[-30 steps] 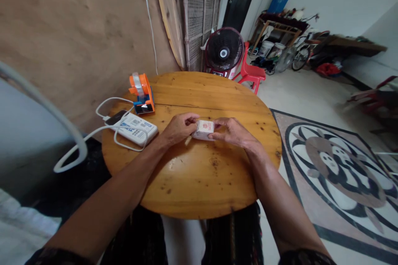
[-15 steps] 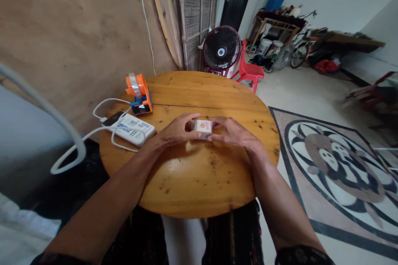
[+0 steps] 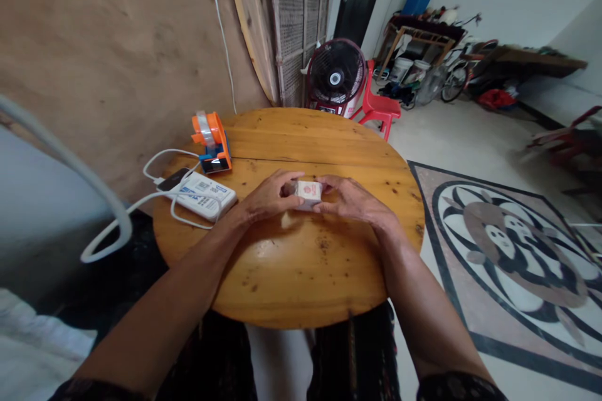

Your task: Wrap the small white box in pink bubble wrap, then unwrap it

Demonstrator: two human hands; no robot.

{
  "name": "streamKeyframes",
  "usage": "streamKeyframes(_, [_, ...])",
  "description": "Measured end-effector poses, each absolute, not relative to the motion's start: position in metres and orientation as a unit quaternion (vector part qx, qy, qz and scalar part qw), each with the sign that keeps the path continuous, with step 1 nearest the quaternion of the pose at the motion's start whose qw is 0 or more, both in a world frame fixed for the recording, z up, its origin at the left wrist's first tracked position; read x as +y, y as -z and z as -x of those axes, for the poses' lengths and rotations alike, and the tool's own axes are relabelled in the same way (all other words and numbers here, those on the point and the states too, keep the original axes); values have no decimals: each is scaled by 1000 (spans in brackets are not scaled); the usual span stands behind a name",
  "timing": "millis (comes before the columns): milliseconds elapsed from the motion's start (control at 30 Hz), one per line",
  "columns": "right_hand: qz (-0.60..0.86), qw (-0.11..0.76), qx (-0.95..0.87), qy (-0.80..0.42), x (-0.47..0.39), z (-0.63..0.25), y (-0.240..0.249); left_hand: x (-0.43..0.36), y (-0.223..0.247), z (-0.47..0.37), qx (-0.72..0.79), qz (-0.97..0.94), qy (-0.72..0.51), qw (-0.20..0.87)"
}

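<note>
A small pale box point(image 3: 309, 190) with a reddish print on top is between my two hands over the middle of the round wooden table point(image 3: 301, 282). My left hand point(image 3: 275, 193) curls round its left end, thumb in front and fingers behind. From the other side, my right hand point(image 3: 345, 197) grips the right end with thumb and fingers. The fingertips behind the box are partly hidden. Whether its underside touches the wood I cannot tell.
An orange and blue tape dispenser point(image 3: 214, 141) stands at the table's left edge. Nearer me lies a white power bank point(image 3: 202, 195) with white cables and a dark device on it. Beyond the table are a fan point(image 3: 335, 78) and a red chair point(image 3: 379, 106).
</note>
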State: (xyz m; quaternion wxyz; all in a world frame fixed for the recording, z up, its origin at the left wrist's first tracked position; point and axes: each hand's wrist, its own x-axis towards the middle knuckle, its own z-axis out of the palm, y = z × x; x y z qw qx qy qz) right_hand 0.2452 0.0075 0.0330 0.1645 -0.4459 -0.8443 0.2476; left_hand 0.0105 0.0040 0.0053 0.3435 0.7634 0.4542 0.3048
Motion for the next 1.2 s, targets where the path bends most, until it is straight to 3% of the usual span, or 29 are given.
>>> streamKeyframes(333, [455, 177, -838, -243, 9, -251, -31, 4, -12, -8, 477, -646, -392, 450])
streamKeyframes(533, [431, 172, -859, -217, 7, -244, -31, 5, -5, -10, 453, -728, -317, 406])
streamKeyframes(1067, [427, 191, -856, -223, 0, -235, -46, 1, 0, -16, 376, -718, -368, 455])
streamKeyframes(1200, [426, 161, -855, -247, 3, -238, -43, 1, 1, -17, 397, -742, -350, 411])
